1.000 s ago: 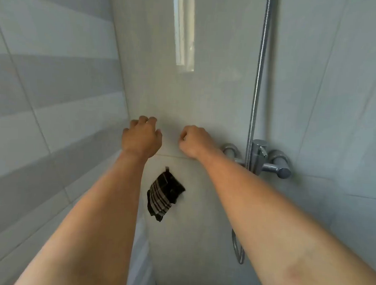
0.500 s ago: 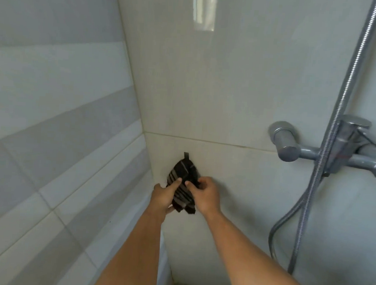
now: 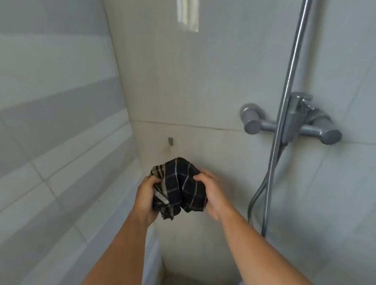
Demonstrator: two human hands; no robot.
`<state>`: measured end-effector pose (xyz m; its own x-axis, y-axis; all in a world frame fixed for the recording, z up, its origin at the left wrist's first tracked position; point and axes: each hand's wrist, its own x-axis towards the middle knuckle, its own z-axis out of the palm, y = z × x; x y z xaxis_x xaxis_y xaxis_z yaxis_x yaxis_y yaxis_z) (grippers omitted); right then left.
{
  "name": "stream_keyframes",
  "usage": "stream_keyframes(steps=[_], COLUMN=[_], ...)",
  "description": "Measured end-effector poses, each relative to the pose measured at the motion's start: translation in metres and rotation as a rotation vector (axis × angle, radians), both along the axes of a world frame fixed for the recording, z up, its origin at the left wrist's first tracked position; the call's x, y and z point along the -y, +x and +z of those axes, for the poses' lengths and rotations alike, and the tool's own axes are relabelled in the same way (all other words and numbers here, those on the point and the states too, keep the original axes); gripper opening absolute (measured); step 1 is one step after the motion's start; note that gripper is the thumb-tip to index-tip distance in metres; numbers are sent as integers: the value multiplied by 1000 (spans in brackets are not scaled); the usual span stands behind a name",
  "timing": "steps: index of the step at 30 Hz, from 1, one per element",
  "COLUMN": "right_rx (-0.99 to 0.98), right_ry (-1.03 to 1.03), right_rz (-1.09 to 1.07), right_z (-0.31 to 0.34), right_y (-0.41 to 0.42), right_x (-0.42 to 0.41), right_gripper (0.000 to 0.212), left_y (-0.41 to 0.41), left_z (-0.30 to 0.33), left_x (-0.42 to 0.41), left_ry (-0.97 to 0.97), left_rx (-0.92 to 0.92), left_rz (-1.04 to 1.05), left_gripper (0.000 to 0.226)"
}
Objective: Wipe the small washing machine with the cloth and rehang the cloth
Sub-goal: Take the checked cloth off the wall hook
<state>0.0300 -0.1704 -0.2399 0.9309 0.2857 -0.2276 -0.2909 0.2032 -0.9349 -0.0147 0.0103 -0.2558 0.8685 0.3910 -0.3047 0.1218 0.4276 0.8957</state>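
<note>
dark checked cloth is off its hook, gripped by your left hand and right hand; next, carry it to the washing machine.

Head view: forward-down, close to tiled wall corner.

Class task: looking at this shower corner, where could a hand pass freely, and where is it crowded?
Free: the bare wall between the hook and the shower mixer, and the tiles above the hook. Crowded: below the hook, where the left hand and right hand grip the checked cloth; and around the hose.
</note>
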Motion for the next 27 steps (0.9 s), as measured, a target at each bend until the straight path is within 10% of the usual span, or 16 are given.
stream_keyframes(steps=[6, 10, 18, 27], right_rx=[-382, -348, -168, -27], right_ry=[117, 114, 54, -173], right_rz=[52, 54, 74, 105], right_z=[-175, -246, -276, -267], right_y=[-73, -118, -232, -316], right_x=[84, 136, 198, 219], right_gripper=[38, 31, 36, 59], left_y=[-63, -108, -221, -323], left_z=[-181, -259, -309, -299], left_x=[52, 112, 222, 270], left_ry=[14, 76, 273, -415], left_rx=[-184, -221, -210, -21], left_rz=[-13, -176, -242, -624], left_gripper=[46, 17, 43, 89])
